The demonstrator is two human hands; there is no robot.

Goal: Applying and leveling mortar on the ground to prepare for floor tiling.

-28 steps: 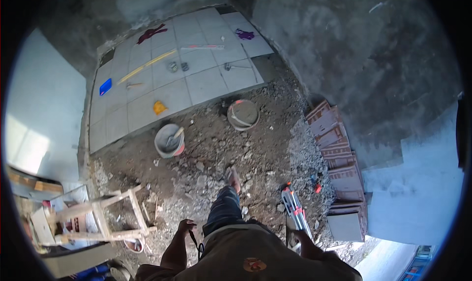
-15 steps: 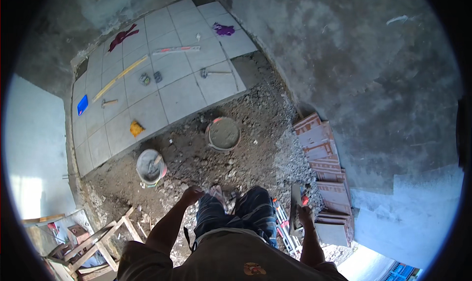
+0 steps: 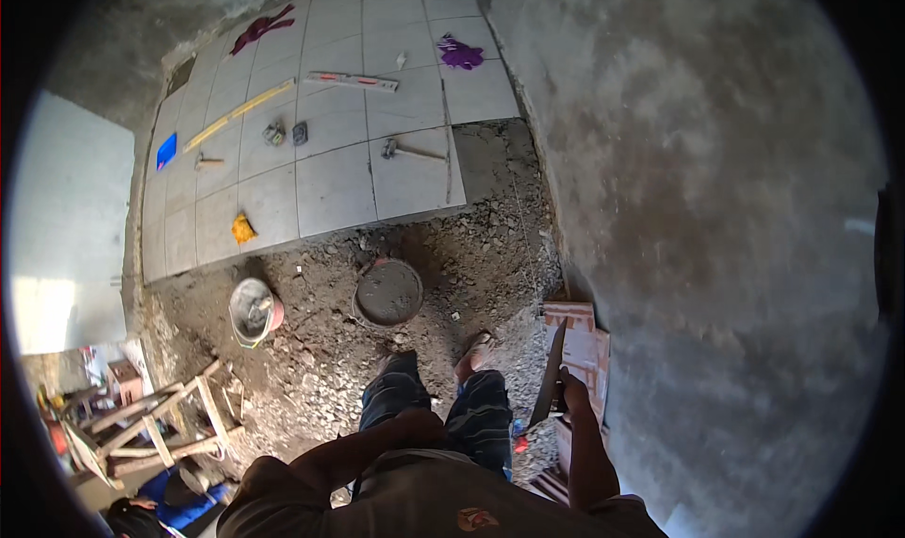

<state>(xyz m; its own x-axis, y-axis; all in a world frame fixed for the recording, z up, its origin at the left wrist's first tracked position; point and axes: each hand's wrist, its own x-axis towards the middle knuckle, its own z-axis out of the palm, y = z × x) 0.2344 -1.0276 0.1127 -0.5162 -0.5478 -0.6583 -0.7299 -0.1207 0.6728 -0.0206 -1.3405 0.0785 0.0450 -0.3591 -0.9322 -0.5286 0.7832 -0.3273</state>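
One flat steel trowel (image 3: 549,373), right hand (image 3: 568,387) gripping

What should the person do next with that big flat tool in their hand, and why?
Probably bend and dip the trowel into the round pan of grey mix. The right hand holds the trowel with its blade up, beside the stacked tiles. The pan sits just ahead of the feet on bare rubble, where the tiled floor stops. The left hand rests on the knee.

Left hand (image 3: 421,423) mostly hidden against the knee; fingers unreadable
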